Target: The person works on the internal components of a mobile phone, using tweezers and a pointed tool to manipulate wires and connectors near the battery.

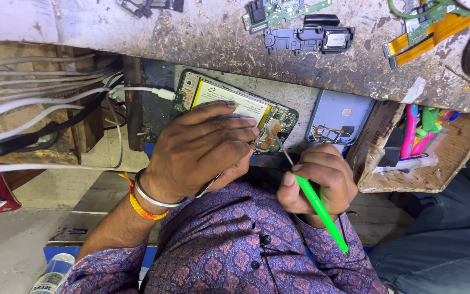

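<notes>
head view: opened phone point(229, 103) is clamped by left hand point(202, 152); green screwdriver point(316, 204), gripped by right hand point(319, 182), should be kept upright on the screw.

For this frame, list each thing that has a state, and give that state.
opened phone: back off, battery and boards exposed, white cable plugged in
left hand: gripping the phone
right hand: closed on the screwdriver
green screwdriver: tip at the phone's lower board
blue back cover: detached, lying beside the phone
cardboard box: open
</notes>
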